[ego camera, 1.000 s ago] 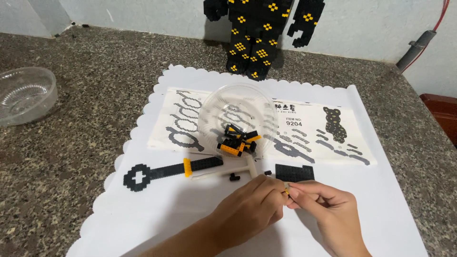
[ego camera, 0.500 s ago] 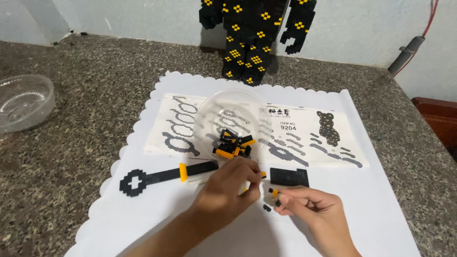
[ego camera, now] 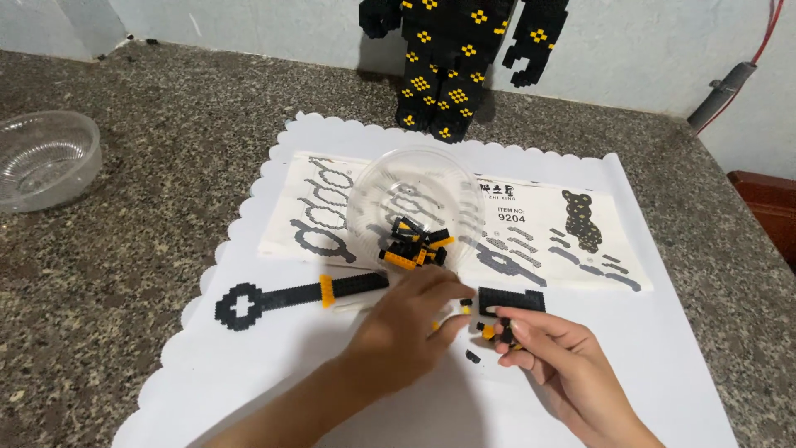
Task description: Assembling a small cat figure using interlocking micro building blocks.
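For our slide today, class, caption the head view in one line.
Two hands, left hand and right hand, join small black-and-yellow bricks beside a clear bowl on white paper.

Empty clear glass bowl nr left edge of granite counter, black-yellow block figure at back edge, red cable top-right corner, instruction sheet mid-counter

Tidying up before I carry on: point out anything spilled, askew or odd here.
Little stands out. A few loose black and yellow bricks lie on the white paper mat outside the clear bowl, between the left hand and right hand.
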